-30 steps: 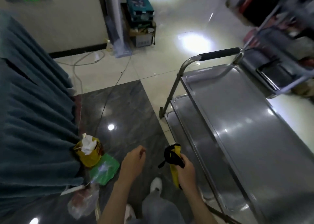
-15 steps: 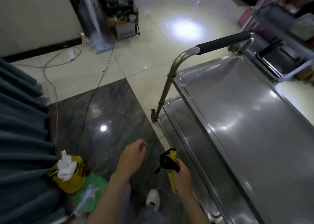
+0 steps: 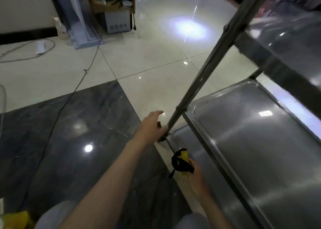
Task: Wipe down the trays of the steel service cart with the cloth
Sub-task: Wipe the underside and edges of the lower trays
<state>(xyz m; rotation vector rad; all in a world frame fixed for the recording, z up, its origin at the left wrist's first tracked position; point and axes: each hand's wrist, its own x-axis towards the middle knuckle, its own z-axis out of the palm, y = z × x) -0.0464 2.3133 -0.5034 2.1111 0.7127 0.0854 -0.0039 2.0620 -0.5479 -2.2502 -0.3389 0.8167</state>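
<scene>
your left hand [image 3: 150, 126] reaches with straight fingers to the cart's post [image 3: 199, 82]; your right hand [image 3: 195, 174] grips the yellow cloth [image 3: 184, 157] beside the middle tray [image 3: 260, 141]

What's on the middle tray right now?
Nothing shows on the middle tray, only light glare. Its far right side is hidden under the top tray. The right hand holds the cloth beside it.

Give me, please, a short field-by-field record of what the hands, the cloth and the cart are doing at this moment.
left hand: fingers extended, at the cart's upright post near its foot
right hand: grips the yellow cloth, a black strap across it
cloth contact: not touching any tray
middle tray: bare steel, light glare
top tray: overhead, blurred
floor: black cable trailing
</scene>
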